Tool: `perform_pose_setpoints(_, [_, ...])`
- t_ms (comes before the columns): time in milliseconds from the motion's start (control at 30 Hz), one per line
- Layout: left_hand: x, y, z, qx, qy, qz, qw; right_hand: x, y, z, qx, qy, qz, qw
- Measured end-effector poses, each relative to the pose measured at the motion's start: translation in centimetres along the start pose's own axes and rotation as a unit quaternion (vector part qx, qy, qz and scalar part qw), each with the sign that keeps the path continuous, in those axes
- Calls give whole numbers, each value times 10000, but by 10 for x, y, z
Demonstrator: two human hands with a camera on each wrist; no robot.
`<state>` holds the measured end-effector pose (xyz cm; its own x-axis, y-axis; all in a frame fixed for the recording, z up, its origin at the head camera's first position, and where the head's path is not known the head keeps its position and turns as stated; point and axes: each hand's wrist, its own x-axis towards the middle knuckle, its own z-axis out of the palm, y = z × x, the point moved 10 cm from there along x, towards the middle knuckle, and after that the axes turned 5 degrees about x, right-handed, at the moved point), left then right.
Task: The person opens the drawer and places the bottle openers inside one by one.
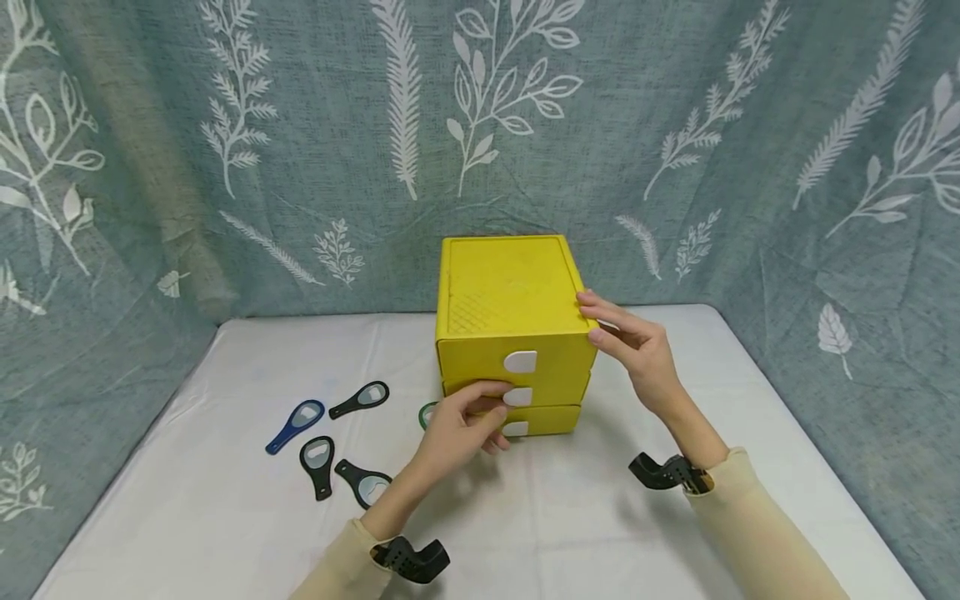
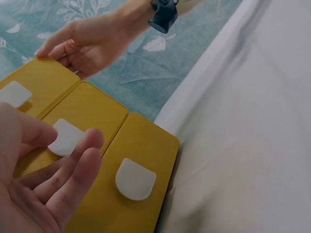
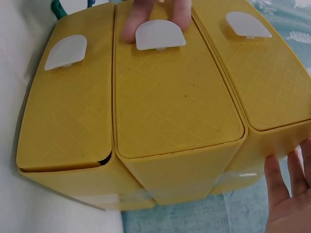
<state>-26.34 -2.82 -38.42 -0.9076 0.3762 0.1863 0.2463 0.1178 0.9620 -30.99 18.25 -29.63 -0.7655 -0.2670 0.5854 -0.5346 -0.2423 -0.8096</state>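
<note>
A yellow three-drawer box (image 1: pixel 513 287) stands at the table's far side, its fronts closed or nearly so. My left hand (image 1: pixel 461 429) is at the middle drawer, finger and thumb on either side of its white handle (image 3: pixel 159 35). Both fingertips touch that handle in the right wrist view. My right hand (image 1: pixel 641 358) rests its fingertips on the box's upper right edge and side, steady and loosely extended. Above and below the middle handle sit the top handle (image 1: pixel 521 361) and the bottom handle (image 2: pixel 136 179).
Left of the box lie several bottle openers: a blue one (image 1: pixel 294 427), a black one (image 1: pixel 360 400), another black one (image 1: pixel 317 467) and one partly behind my left wrist (image 1: pixel 375 525). A green opener (image 1: pixel 427 414) is half hidden behind my left hand. A patterned curtain (image 1: pixel 330 150) hangs behind.
</note>
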Motion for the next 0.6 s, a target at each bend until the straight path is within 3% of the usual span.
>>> perform_pose_setpoints(200, [-3,20,6,-102,-114,-55,9999,-1,0,2,0,-10,-38,10000])
perform_pose_setpoints(600, [4,23,1,143,70,269,9995,1,-2,1,-102,-24,-49,9999])
